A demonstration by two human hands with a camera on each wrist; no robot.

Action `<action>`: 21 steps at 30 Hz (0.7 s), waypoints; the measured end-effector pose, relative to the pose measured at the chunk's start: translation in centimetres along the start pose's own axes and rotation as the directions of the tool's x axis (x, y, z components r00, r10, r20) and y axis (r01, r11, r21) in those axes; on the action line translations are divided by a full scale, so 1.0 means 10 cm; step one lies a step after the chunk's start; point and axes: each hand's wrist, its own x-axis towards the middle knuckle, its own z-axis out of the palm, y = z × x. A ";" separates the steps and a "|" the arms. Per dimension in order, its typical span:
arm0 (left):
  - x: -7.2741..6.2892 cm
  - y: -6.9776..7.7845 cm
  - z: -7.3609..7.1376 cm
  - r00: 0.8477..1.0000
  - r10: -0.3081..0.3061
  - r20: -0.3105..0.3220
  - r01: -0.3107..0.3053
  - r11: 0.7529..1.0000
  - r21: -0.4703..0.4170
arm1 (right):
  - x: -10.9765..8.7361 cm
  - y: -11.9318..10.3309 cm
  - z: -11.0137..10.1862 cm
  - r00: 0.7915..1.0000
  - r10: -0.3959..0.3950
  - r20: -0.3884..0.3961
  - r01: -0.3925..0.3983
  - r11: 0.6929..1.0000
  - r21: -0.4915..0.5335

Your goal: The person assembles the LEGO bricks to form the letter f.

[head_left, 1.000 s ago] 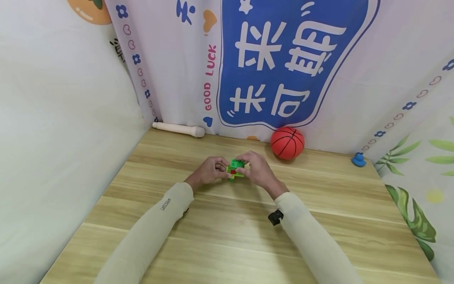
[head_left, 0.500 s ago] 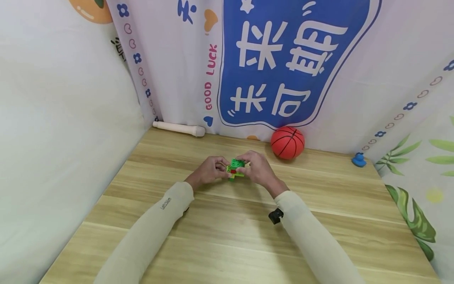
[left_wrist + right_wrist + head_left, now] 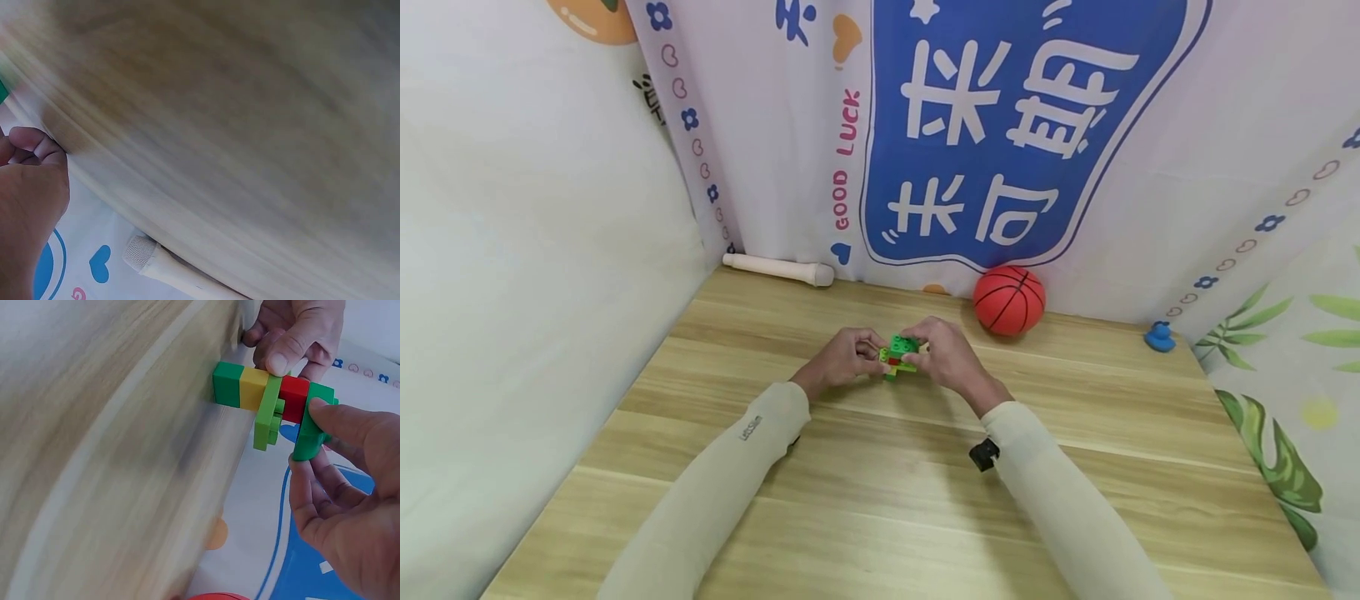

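Note:
A small stack of toy building blocks stands above the middle of the table, held between both hands. In the right wrist view it runs from a green block (image 3: 227,384) through a yellow block (image 3: 253,388), a lime plate (image 3: 266,419) and a red block (image 3: 294,399) to a green curved block (image 3: 310,434) at the top. My right hand (image 3: 949,357) pinches that curved block between thumb and fingers. Opposite, my left hand (image 3: 846,358) grips the stack by the lime plate, thumb against its edge. The left wrist view shows just part of this hand.
Along the back edge of the wooden table (image 3: 880,500) lie a white toy microphone (image 3: 778,269), a red basketball (image 3: 1009,300) and a blue rubber duck (image 3: 1160,337). Printed cloth (image 3: 775,167) hangs behind and at the sides. A black strap piece (image 3: 984,454) sits at the right wrist.
Both hands keep their hold on the block stack in nearly the same place. The head view has shifted very slightly.

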 end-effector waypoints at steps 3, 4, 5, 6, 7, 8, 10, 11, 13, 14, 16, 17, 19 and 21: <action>0.00 0.02 -0.01 1.000 -0.002 0.000 0.002 1.000 0.003 | 0.02 -0.03 -0.03 1.000 -0.022 0.017 0.022 0.999 -0.029; 0.00 0.03 -0.01 1.000 -0.003 -0.002 0.003 1.000 0.003 | 0.03 -0.05 -0.04 0.999 -0.028 0.020 0.029 0.999 -0.036; 0.00 0.04 -0.02 1.000 -0.005 -0.004 0.005 1.000 0.004 | 0.04 -0.05 -0.05 0.999 -0.033 0.025 0.034 0.999 -0.042; 0.00 0.04 -0.02 1.000 -0.006 -0.006 0.006 1.000 0.003 | 0.04 -0.06 -0.06 0.999 -0.038 0.028 0.039 0.998 -0.046; 0.00 0.04 -0.02 1.000 -0.005 -0.008 0.005 1.000 0.003 | 0.05 -0.06 -0.06 0.999 -0.042 0.030 0.044 0.998 -0.049; 0.00 0.04 -0.02 1.000 -0.005 -0.009 0.006 1.000 0.002 | 0.05 -0.07 -0.07 0.999 -0.040 0.032 0.042 0.998 -0.046; 0.00 0.04 -0.02 1.000 -0.006 -0.010 0.006 1.000 0.001 | 0.06 -0.06 -0.07 0.999 -0.036 0.032 0.037 0.999 -0.036; 0.00 0.03 -0.02 1.000 -0.007 -0.011 0.007 1.000 0.001 | 0.06 -0.06 -0.07 0.999 -0.034 0.031 0.035 0.999 -0.031; 0.00 0.02 -0.01 1.000 -0.007 -0.012 0.007 1.000 0.005 | 0.06 -0.04 -0.06 0.999 -0.034 0.027 0.035 0.999 -0.022; 0.00 0.02 -0.01 1.000 -0.007 -0.013 0.008 1.000 0.007 | 0.06 -0.03 -0.06 0.999 -0.034 0.024 0.034 0.999 -0.017; 0.00 0.01 0.00 1.000 -0.004 -0.014 0.004 1.000 0.011 | 0.06 0.00 -0.04 0.999 -0.031 0.018 0.031 1.000 -0.001; 0.00 0.01 0.00 1.000 -0.004 -0.015 0.004 1.000 0.014 | 0.05 0.02 -0.03 0.999 -0.027 0.018 0.027 1.000 0.010; 0.00 0.01 0.01 1.000 -0.003 -0.017 0.004 1.000 0.018 | 0.04 0.06 0.00 1.000 -0.013 0.024 0.013 0.999 0.035; 0.00 0.01 0.02 1.000 -0.006 -0.024 0.006 1.000 0.018 | 0.02 0.10 0.04 0.999 0.009 0.033 -0.011 0.998 0.060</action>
